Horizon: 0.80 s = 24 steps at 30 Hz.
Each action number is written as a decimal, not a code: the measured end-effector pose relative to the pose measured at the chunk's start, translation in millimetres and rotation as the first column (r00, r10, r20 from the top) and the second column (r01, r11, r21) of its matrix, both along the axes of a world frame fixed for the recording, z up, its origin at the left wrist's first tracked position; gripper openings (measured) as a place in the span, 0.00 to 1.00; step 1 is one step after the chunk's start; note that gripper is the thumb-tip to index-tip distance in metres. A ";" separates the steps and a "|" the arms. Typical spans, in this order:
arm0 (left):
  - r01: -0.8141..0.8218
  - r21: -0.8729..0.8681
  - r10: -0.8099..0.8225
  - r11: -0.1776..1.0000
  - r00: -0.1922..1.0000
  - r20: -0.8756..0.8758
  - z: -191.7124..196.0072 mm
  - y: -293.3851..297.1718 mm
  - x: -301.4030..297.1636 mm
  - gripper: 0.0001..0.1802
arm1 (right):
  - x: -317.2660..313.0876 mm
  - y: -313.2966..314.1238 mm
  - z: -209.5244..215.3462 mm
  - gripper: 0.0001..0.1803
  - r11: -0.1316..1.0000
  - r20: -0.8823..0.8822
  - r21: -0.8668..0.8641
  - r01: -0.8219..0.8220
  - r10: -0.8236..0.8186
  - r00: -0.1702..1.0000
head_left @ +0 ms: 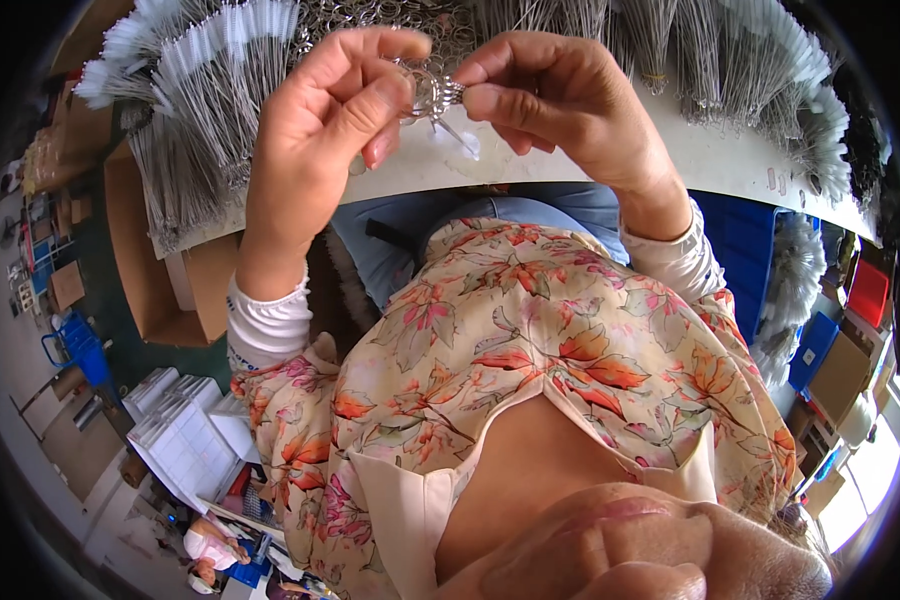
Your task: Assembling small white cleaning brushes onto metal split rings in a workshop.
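Observation:
Above the table's near edge, my left hand (335, 115) pinches a metal ring (417, 95) between thumb and fingers. My right hand (565, 105) meets it from the other side, thumb and forefinger closed on the looped wire ends (450, 93) of small wire brushes at the ring. One thin stem with a white bristle tip (469, 146) hangs down below the ring. How many brushes are in the fingers I cannot tell. Behind my hands lies a heap of loose metal rings (370, 16).
Bundles of wire brushes with pale bristles (220, 90) stand at the table's left, and more bundles (705, 60) at its right. A cardboard box (155, 260) is beside the white table (390, 178). Blue bins (735, 245) stand at right; a person (215, 545) sits in the background.

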<state>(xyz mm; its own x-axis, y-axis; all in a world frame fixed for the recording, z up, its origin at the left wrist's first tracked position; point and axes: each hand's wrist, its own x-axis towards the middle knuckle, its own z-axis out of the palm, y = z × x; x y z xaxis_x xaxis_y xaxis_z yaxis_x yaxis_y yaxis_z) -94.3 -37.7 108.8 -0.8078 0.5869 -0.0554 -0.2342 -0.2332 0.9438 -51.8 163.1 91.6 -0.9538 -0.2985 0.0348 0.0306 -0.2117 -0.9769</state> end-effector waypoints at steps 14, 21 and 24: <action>-0.367 -0.470 -0.174 0.802 0.610 -0.773 11.3 -34.0 16.9 0.10 | -4.2 -25.2 -2.6 0.07 0.993 -0.061 0.069 -0.098 0.102 0.993; -0.315 0.275 0.381 0.908 0.895 -0.233 -18.7 -37.7 30.2 0.10 | -6.1 -71.0 -25.0 0.05 0.994 -0.238 -0.105 -0.033 0.007 0.971; -0.507 0.309 0.553 0.805 0.829 -0.082 -19.9 -35.6 39.3 0.09 | -11.7 -95.6 -41.1 0.06 0.990 -0.236 -0.133 -0.055 0.023 0.971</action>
